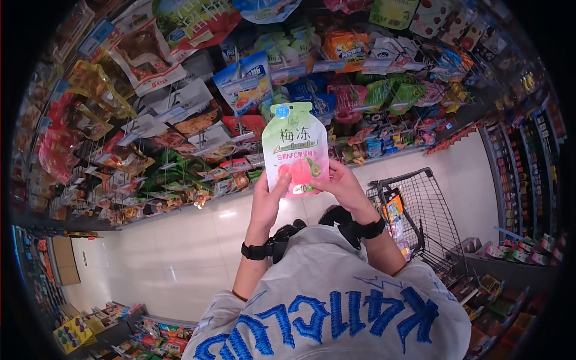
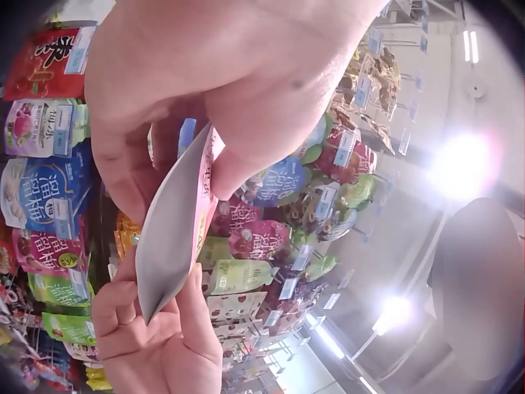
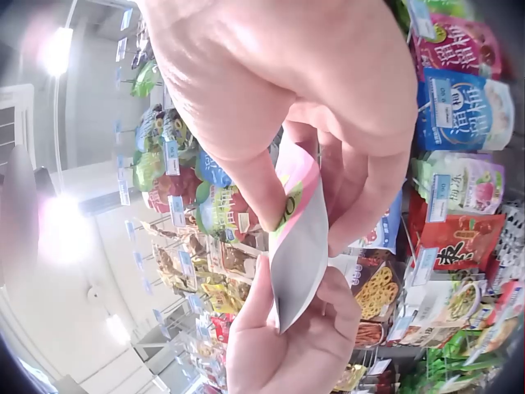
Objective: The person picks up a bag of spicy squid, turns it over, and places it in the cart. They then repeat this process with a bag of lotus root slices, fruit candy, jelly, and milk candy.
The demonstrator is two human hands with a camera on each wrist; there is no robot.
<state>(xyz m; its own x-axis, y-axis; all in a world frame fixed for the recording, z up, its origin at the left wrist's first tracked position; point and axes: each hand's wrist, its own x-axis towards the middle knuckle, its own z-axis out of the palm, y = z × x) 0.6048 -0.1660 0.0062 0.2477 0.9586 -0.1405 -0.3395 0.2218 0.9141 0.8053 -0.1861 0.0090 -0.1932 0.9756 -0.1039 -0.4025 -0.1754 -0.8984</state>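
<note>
A green-and-pink pouch of plum jelly stands upright between both hands in the head view, its printed front toward the head camera. My left hand grips the lower left edge, thumb laid across the front. On the lower right edge my right hand pinches it the same way, with fingers behind. From the left wrist view the pouch's pale bottom fold faces the camera, between the left hand and the right hand. The right wrist view has that bottom between the hands too.
Shelves of hanging snack bags run across the far side. A black wire shopping cart with a few packets in it stands at the right. Pale tiled floor stretches along the aisle, and more shelves line the right.
</note>
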